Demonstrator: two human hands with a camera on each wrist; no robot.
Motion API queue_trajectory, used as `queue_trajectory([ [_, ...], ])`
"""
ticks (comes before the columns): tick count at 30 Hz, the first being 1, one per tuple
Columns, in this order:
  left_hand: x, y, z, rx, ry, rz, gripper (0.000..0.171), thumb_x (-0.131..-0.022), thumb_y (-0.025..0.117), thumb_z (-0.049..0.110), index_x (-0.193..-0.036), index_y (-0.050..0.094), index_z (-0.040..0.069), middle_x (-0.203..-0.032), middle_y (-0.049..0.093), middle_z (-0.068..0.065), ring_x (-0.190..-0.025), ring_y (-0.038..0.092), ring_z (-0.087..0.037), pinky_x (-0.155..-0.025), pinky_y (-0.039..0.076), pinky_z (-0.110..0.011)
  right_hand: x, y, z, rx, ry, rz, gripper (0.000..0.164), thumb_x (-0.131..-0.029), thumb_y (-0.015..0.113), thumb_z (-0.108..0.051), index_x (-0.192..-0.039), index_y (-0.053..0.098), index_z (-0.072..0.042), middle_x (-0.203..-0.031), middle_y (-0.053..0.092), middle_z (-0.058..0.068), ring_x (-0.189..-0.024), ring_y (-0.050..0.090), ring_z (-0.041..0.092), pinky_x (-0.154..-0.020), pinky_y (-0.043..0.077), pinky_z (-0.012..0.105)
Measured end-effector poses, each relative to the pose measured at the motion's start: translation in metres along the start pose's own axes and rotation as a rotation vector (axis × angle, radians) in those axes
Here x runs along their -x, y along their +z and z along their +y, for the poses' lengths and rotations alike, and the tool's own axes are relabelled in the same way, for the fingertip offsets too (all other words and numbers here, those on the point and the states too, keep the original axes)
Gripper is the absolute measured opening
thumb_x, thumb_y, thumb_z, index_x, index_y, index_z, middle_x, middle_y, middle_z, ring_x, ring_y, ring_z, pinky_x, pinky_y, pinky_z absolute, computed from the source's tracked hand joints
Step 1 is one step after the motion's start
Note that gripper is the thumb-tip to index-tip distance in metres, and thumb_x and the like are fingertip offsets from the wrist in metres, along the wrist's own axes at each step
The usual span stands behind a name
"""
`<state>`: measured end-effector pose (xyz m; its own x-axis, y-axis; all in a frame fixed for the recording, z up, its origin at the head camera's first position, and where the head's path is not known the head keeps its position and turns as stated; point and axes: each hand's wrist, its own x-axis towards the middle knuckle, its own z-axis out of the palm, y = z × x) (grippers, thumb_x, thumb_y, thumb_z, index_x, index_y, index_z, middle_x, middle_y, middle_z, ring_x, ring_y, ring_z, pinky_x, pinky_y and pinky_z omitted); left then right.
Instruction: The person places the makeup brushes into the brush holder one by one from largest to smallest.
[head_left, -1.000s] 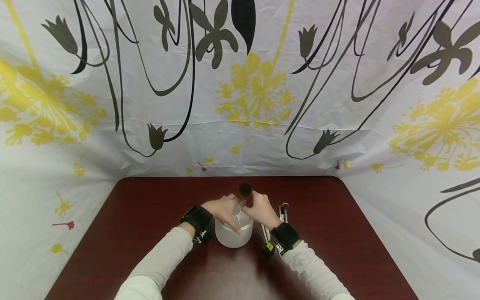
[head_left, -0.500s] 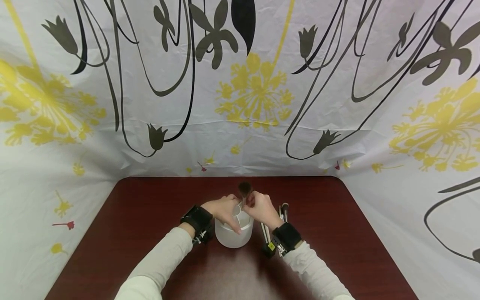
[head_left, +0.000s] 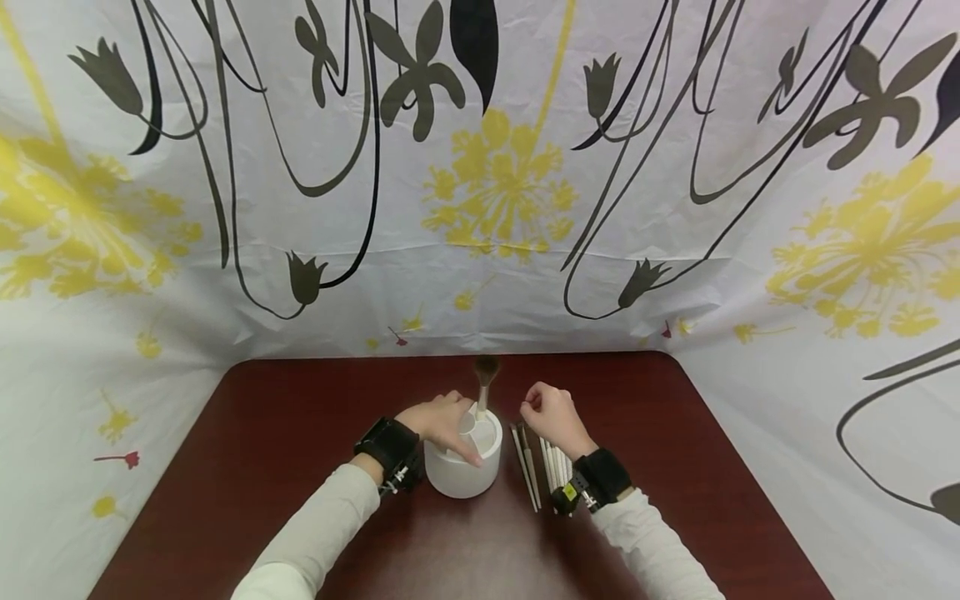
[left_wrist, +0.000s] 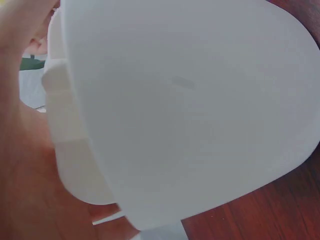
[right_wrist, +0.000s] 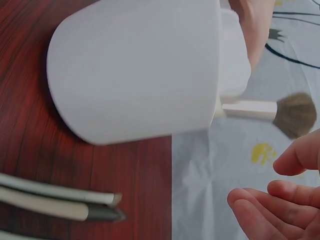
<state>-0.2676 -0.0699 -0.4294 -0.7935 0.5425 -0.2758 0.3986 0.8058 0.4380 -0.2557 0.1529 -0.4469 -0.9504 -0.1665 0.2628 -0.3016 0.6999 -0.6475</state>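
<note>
Head view: your left hand [head_left: 441, 423] grips the cup [head_left: 461, 478]; your right hand [head_left: 558, 419], empty and loose-fingered, is nearer the brushes [head_left: 553, 467], which run away from you.

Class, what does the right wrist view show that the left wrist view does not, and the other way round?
Only the right wrist view: the fluffy brush jutting from the white container, slim brushes lying on the table, and a close-up of the right hand, nothing between thumb and fingers.

Only the left wrist view: a faint grey mark on the container's outer wall.

Both: the white container, the left hand at its rim, the dark red table and parts of the patterned cloth.
</note>
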Motion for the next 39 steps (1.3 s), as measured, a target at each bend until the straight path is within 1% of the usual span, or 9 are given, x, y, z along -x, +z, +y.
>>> queue_trajectory([
  [6, 0.004, -0.002, -0.002, -0.022, -0.007, -0.012, 0.101, -0.058, 0.074, 0.06, -0.137, 0.037, 0.007, -0.129, 0.041, -0.012, -0.116, 0.042, -0.032, -0.09, 0.04, -0.044, 0.004, -0.007, 0.015, 0.022, 0.038, -0.01, 0.004, -0.081, 0.055, -0.008, -0.082, 0.058, -0.005, -0.068, 0.058, 0.001, -0.053, 0.051, 0.009, -0.051, 0.041, 0.025],
  [10, 0.004, -0.002, -0.004, -0.011, -0.002, -0.009, 0.101, -0.058, 0.074, 0.06, -0.136, 0.037, 0.008, -0.133, 0.039, -0.013, -0.119, 0.039, -0.033, -0.092, 0.038, -0.045, 0.006, -0.011, 0.026, 0.057, 0.06, -0.01, 0.005, -0.081, 0.055, -0.006, -0.084, 0.058, -0.004, -0.069, 0.058, 0.002, -0.053, 0.049, 0.01, -0.051, 0.04, 0.026],
  [14, 0.006, -0.002, -0.009, 0.009, -0.02, -0.01, 0.101, -0.057, 0.074, 0.06, -0.137, 0.036, 0.011, -0.134, 0.041, -0.011, -0.121, 0.038, -0.032, -0.094, 0.037, -0.046, 0.008, -0.013, 0.038, 0.078, 0.084, -0.012, 0.007, -0.081, 0.056, -0.006, -0.086, 0.058, -0.001, -0.068, 0.056, 0.005, -0.051, 0.045, 0.012, -0.05, 0.037, 0.027],
  [19, 0.01, -0.004, -0.013, 0.044, -0.021, -0.017, 0.099, -0.058, 0.076, 0.056, -0.135, 0.038, 0.008, -0.129, 0.044, -0.014, -0.118, 0.041, -0.034, -0.092, 0.038, -0.048, 0.012, -0.014, 0.053, 0.116, 0.132, -0.025, 0.007, -0.082, 0.057, -0.007, -0.085, 0.058, -0.001, -0.067, 0.054, 0.005, -0.05, 0.041, 0.013, -0.05, 0.034, 0.026],
  [23, 0.012, -0.006, -0.016, 0.032, -0.018, -0.017, 0.097, -0.058, 0.076, 0.055, -0.133, 0.039, 0.007, -0.12, 0.047, -0.014, -0.109, 0.046, -0.031, -0.088, 0.041, -0.044, 0.016, -0.013, 0.062, 0.132, 0.17, -0.067, 0.006, -0.082, 0.056, -0.006, -0.078, 0.052, -0.002, -0.064, 0.047, 0.004, -0.053, 0.037, 0.014, -0.055, 0.03, 0.029],
  [29, 0.012, -0.006, -0.018, 0.028, -0.037, -0.031, 0.099, -0.062, 0.073, 0.057, -0.135, 0.034, 0.001, -0.122, 0.044, -0.017, -0.113, 0.044, -0.032, -0.091, 0.039, -0.044, 0.022, -0.009, 0.078, 0.181, 0.23, -0.118, 0.02, -0.081, 0.06, -0.006, -0.07, 0.043, -0.005, -0.058, 0.032, 0.0, -0.052, 0.031, 0.014, -0.053, 0.026, 0.029],
  [33, 0.011, -0.004, -0.019, 0.052, -0.053, -0.052, 0.105, -0.063, 0.071, 0.058, -0.137, 0.027, -0.003, -0.129, 0.039, -0.02, -0.119, 0.039, -0.033, -0.095, 0.037, -0.044, 0.023, -0.001, 0.088, 0.227, 0.253, -0.128, 0.025, -0.081, 0.063, -0.011, -0.067, 0.043, -0.005, -0.055, 0.029, -0.001, -0.048, 0.03, 0.013, -0.049, 0.026, 0.027],
  [36, 0.01, -0.002, -0.021, 0.101, -0.054, -0.057, 0.109, -0.063, 0.072, 0.057, -0.139, 0.023, -0.003, -0.135, 0.034, -0.023, -0.125, 0.034, -0.033, -0.098, 0.035, -0.044, 0.025, 0.006, 0.094, 0.239, 0.268, -0.135, 0.029, -0.081, 0.064, -0.013, -0.063, 0.042, -0.008, -0.053, 0.028, -0.002, -0.046, 0.031, 0.013, -0.047, 0.026, 0.026],
  [39, 0.009, 0.001, -0.024, 0.137, -0.041, -0.04, 0.107, -0.06, 0.076, 0.054, -0.137, 0.027, -0.002, -0.134, 0.036, -0.022, -0.124, 0.036, -0.03, -0.097, 0.036, -0.042, 0.028, 0.012, 0.1, 0.234, 0.282, -0.135, 0.034, -0.081, 0.063, -0.013, -0.057, 0.039, -0.01, -0.05, 0.028, -0.002, -0.044, 0.03, 0.012, -0.045, 0.025, 0.026],
])
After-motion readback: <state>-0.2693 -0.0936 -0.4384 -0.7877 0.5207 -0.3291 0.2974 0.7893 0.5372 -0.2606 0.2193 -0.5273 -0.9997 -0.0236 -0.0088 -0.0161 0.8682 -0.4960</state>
